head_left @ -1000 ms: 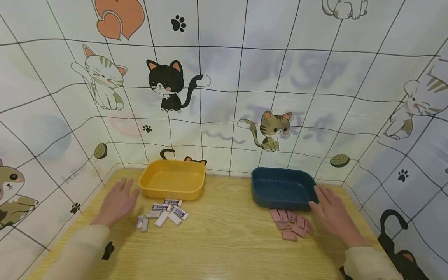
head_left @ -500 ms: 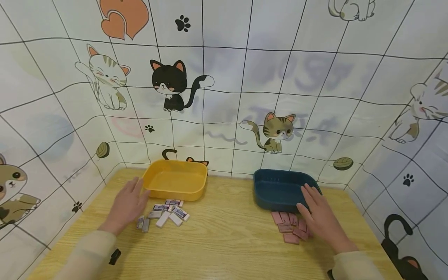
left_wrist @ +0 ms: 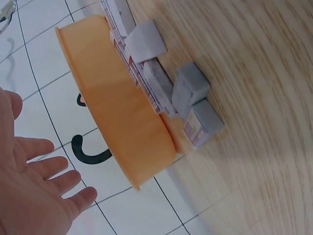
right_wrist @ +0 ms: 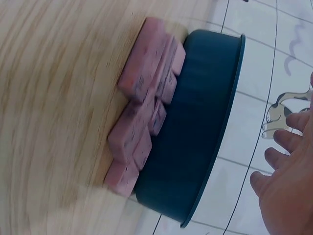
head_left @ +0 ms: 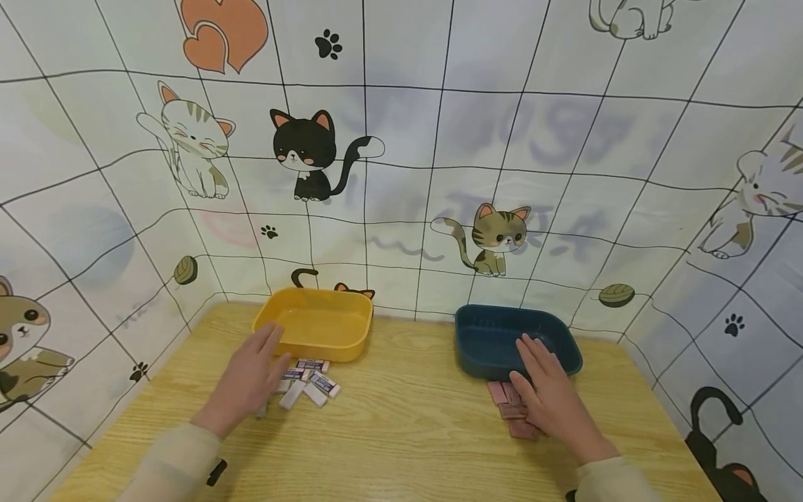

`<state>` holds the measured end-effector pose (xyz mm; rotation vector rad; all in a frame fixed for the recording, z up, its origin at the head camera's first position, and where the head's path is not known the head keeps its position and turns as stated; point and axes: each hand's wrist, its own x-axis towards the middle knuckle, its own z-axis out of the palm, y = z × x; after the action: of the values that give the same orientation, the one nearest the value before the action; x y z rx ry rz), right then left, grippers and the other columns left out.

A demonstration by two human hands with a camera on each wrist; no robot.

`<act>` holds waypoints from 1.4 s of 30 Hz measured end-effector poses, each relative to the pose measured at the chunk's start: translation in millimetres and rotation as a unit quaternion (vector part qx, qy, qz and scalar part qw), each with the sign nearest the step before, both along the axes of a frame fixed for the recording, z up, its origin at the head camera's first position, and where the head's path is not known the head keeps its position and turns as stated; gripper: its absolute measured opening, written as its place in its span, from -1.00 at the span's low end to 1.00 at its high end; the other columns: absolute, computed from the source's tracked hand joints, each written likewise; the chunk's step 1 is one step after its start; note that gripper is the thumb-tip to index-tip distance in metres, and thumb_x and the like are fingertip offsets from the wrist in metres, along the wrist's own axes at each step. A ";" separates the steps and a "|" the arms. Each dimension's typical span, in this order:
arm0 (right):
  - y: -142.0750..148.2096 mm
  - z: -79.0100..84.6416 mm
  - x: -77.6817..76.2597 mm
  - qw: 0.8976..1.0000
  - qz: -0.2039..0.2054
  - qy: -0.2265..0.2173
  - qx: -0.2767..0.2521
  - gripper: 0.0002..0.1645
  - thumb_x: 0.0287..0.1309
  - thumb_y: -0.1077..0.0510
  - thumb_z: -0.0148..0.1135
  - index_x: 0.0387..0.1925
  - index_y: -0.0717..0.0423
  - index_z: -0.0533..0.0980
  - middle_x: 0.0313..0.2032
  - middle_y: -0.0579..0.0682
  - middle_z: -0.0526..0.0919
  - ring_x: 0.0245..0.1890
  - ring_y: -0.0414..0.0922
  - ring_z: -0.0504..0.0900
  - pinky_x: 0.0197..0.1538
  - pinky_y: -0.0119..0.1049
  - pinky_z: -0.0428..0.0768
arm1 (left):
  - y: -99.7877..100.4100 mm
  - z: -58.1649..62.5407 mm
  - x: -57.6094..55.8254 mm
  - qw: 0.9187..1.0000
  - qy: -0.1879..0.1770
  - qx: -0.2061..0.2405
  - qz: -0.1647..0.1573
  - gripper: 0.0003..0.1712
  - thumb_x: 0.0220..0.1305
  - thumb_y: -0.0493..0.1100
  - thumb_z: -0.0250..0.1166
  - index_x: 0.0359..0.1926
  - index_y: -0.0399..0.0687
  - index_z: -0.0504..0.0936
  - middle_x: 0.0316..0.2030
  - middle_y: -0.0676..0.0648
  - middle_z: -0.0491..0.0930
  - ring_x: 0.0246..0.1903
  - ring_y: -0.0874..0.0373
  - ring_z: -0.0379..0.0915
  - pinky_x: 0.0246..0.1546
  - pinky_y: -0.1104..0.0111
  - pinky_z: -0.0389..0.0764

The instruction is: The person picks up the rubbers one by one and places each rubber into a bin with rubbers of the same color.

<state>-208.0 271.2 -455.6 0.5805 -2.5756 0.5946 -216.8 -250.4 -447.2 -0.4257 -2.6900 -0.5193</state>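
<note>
My left hand (head_left: 246,380) is held over the table with fingers extended, near the front left corner of the yellow tray (head_left: 326,352). It holds nothing and partly covers a loose pile of white erasers (head_left: 316,394), some in printed sleeves. In the left wrist view the erasers (left_wrist: 190,88) lie along the tray's outer wall. My right hand (head_left: 555,397), also empty with fingers extended, overlaps the front of the dark blue tray (head_left: 489,366). Beneath it in the head view are several pink erasers (head_left: 514,411), partly hidden. The right wrist view shows those pink erasers (right_wrist: 142,63) lying against the blue tray's side.
Both trays stand at the back of the wooden table (head_left: 401,432), bare floors showing. Behind and at both sides hangs a white sheet (head_left: 401,188) with grid lines and cartoon cats. A small black object (head_left: 216,472) shows beside the left sleeve.
Both hands have moved inward: the left one to the right over the white erasers, the right one to the left over the pink erasers. The erasers and trays stay in place.
</note>
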 end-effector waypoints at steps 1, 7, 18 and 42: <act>-2.2 -0.4 0.8 1.000 0.002 -0.001 -0.002 -0.31 0.53 0.06 0.08 0.52 0.29 0.24 0.50 0.31 0.24 0.52 0.30 0.14 0.52 0.24 0.05 | 2.1 -0.4 0.8 1.000 0.004 -0.002 -0.003 -0.32 0.54 -0.10 0.16 0.46 -0.49 0.26 0.44 -0.50 0.22 0.39 -0.46 0.19 0.37 -0.27 0.22; -14.9 -1.9 5.5 1.000 0.020 -0.013 -0.019 -0.32 0.54 0.07 0.08 0.53 0.25 0.22 0.53 0.25 0.22 0.57 0.21 0.09 0.56 0.16 0.00 | 14.8 -0.8 5.3 0.999 0.027 -0.013 -0.017 -0.33 0.48 -0.13 0.24 0.43 -0.47 0.32 0.41 -0.46 0.31 0.36 -0.41 0.29 0.31 -0.25 0.32; -33.2 -10.1 8.0 0.999 0.019 -0.042 -0.021 -0.31 0.57 0.01 0.04 0.56 0.17 0.21 0.59 0.10 0.13 0.58 0.15 0.08 0.60 -0.29 -0.15 | 35.2 -7.1 11.1 0.999 0.022 -0.011 -0.046 -0.34 0.47 -0.11 0.26 0.41 -0.45 0.36 0.35 -0.41 0.42 0.30 -0.36 0.39 0.30 -0.20 0.39; -85.4 -21.4 21.5 0.996 0.064 -0.054 -0.043 -0.33 0.50 0.10 0.15 0.54 0.13 0.27 0.53 0.12 0.28 0.42 0.15 0.40 0.21 0.18 0.53 | 56.8 -26.3 7.9 0.993 -0.039 -0.101 -0.043 -0.47 0.38 -0.04 0.35 0.17 -0.37 0.59 0.10 -0.28 0.59 0.10 -0.23 0.53 0.05 -0.14 0.59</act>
<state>-186.5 185.8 -477.0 0.7055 -2.6119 0.7976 -208.9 -193.6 -473.5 -0.5915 -2.8216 -0.2921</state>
